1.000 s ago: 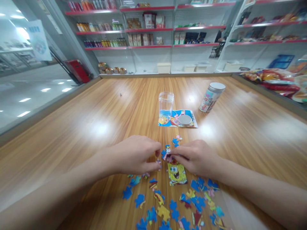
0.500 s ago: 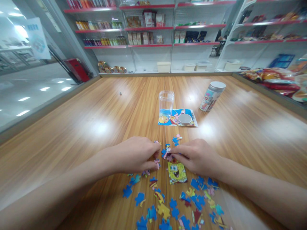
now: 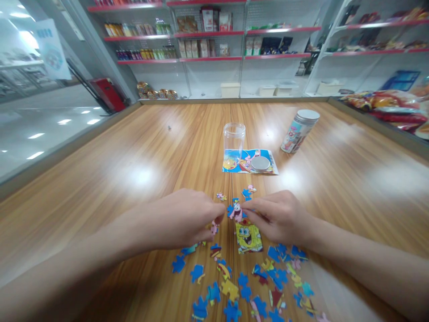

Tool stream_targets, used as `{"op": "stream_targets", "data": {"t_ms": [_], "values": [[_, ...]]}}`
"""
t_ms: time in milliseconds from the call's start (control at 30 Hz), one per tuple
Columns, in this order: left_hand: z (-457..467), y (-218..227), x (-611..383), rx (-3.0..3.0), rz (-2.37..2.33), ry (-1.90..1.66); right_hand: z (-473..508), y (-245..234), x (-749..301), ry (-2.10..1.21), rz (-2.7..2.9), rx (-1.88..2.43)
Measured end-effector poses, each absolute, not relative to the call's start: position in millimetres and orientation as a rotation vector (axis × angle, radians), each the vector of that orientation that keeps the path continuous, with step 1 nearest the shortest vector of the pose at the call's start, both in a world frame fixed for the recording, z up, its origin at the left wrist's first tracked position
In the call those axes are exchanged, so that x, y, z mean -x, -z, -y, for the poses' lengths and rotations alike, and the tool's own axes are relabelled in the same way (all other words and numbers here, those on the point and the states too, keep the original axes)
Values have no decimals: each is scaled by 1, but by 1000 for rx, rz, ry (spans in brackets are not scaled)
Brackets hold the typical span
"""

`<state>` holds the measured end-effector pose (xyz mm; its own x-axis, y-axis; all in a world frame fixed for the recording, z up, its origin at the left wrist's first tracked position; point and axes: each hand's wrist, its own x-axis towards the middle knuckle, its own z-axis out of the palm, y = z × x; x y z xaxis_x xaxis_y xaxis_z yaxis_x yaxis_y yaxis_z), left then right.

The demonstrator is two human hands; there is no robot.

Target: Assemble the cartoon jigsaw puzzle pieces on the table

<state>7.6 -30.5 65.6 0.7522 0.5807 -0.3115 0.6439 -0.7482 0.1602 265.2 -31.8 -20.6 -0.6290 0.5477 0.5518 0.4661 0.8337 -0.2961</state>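
Note:
My right hand [image 3: 279,214] pinches the right side of a pink-faced puzzle piece [image 3: 237,211], just above a joined yellow cartoon-face puzzle section [image 3: 248,237]. Opposite it, my left hand [image 3: 194,219] is curled, with a small pink puzzle piece [image 3: 213,228] between thumb and fingers, partly hidden by them. A blue puzzle piece [image 3: 229,210] adjoins the pink-faced one on its left. Beyond the hands lie a small pink-and-yellow piece [image 3: 220,196] and a blue piece [image 3: 246,192]. Several loose pieces, among them a yellow one [image 3: 229,290], are scattered nearer to me.
A clear open jar [image 3: 233,141] and a silver lid [image 3: 260,163] rest on a printed picture sheet [image 3: 243,169]. A lidded canister [image 3: 299,132] stands at the back right. One tiny item [image 3: 169,128] lies far left. Stocked shelves [image 3: 209,58] stand beyond the wooden table [image 3: 150,152].
My left thumb and the small pink piece have shifted slightly left, away from the yellow section. My right fingers have drawn back a little, showing more of the pink-faced piece. The view has tilted slightly.

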Motion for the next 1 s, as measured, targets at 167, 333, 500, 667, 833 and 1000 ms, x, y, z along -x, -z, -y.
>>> {"op": "stream_targets", "data": {"t_ms": [167, 333, 500, 667, 833, 1000], "values": [[40, -61, -15, -2686, -821, 455, 33, 20, -265, -141, 2398, 772], [43, -53, -15, -2710, -775, 411, 32, 21, -265, -156, 2423, 781], [39, -52, -20, -2735, -824, 353, 33, 20, -264, -144, 2418, 782], [37, -55, -22, -2768, -833, 356, 32, 21, -264, -139, 2409, 782], [36, -53, -21, -2733, -810, 395, 31, 22, -264, -147, 2423, 783], [34, -53, -24, -2724, -817, 397, 32, 23, -265, -149, 2431, 801]]}}
